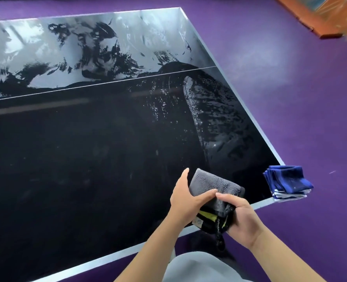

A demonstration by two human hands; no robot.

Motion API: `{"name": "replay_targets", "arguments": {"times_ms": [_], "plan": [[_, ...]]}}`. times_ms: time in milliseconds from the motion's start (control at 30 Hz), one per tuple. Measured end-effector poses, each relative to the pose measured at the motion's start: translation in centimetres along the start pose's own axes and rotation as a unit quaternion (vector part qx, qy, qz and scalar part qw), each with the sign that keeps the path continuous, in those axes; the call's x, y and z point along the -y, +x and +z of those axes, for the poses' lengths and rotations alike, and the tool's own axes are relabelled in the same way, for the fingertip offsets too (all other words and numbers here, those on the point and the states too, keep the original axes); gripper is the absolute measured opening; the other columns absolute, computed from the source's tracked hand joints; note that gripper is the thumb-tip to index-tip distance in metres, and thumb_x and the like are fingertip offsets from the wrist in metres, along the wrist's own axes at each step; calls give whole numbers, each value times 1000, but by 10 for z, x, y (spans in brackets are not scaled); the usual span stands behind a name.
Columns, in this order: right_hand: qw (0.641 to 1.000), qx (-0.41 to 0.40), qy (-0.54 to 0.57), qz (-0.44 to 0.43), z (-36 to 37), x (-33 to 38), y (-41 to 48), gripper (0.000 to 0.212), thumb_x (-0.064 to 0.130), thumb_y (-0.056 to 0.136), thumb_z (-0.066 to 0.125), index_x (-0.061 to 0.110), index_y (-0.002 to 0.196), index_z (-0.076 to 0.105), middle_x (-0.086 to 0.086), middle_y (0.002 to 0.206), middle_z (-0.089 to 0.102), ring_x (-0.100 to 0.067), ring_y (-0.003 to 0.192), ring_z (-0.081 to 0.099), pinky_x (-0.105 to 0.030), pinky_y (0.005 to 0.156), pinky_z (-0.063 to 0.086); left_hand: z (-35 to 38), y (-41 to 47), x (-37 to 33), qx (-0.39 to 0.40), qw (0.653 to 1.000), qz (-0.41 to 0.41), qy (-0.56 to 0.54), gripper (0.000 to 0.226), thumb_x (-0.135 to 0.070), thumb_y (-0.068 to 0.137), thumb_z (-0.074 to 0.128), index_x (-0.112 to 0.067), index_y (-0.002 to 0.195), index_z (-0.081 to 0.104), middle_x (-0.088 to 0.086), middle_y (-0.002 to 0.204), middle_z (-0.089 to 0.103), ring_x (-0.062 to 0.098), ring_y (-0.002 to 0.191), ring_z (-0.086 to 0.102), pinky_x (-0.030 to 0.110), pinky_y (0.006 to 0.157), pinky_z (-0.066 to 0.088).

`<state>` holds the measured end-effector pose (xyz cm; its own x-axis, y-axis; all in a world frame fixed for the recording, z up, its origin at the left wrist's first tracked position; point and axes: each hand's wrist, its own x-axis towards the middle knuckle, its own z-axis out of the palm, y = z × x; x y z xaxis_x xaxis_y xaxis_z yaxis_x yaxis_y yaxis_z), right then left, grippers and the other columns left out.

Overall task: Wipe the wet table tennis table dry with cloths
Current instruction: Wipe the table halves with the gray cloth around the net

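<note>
From my feed: both hands are up at the near right corner of the table tennis table (77,159). They share one folded grey microfibre cloth (211,183) with a black and yellow-green layer showing under its near edge. The left hand (185,202) grips the cloth's left side, thumb laid across the top and one finger straight along the edge. The right hand (241,218) has its fingers curled round the near end, thumb pressing on top and touching the left thumb tip. I can't tell whether the cloth touches the tabletop.

A stack of folded blue cloths (286,182) sits on the corner itself, overhanging the edge. Water (46,49) sheets the far half beyond the white centre line (99,87), and wet streaks (209,123) run down the right side. The near left looks matt black. Purple floor (290,98) all round.
</note>
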<state>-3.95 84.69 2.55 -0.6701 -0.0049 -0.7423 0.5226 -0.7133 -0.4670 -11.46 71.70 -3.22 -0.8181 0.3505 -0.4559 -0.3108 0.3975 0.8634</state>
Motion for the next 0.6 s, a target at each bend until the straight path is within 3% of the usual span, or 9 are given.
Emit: {"name": "replay_targets", "arguments": {"times_ms": [133,233,333,433,533,600], "plan": [[997,-65,-36,9,-11,17,27,36,12,95,50,-3,125,63,-27,123,66,-43,113,65,-57,99,48,-5,27,3,-14,999,-24,-22,98,-63,73,76,-41,154,27,-14,159,30,8,145,29,41,121,28],[991,-116,-63,-4,-17,46,61,33,5,92,58,-1,124,64,-24,117,69,-42,107,68,-59,94,52,-29,63,7,-113,991,-57,-49,67,-43,93,66,-33,153,36,-10,157,36,10,144,33,35,117,31],[983,-150,-99,-32,-16,90,107,31,-3,91,57,-4,121,64,-25,116,70,-43,107,67,-58,91,54,-65,111,20,-243,964,-81,69,61,-37,96,63,-21,151,41,1,158,39,19,147,30,41,120,27],[977,-141,-148,-62,-4,142,161,28,-11,89,51,-4,112,65,-23,108,71,-42,103,68,-59,91,53,-94,158,35,-331,908,-146,210,68,-41,97,59,-18,155,32,14,164,23,32,152,17,49,121,18],[958,-124,-224,-126,22,196,221,31,-18,83,45,7,84,64,-10,82,64,-28,83,63,-41,80,54,-96,192,51,-346,879,-234,231,72,-47,100,48,-23,160,16,14,168,4,35,154,2,52,123,7],[930,-117,-301,-174,47,231,266,35,-18,79,45,14,67,52,-2,68,48,-20,70,49,-30,64,42,-81,205,62,-367,856,-261,253,71,-52,100,38,-27,161,10,11,169,-1,32,155,-5,51,124,1]]}}
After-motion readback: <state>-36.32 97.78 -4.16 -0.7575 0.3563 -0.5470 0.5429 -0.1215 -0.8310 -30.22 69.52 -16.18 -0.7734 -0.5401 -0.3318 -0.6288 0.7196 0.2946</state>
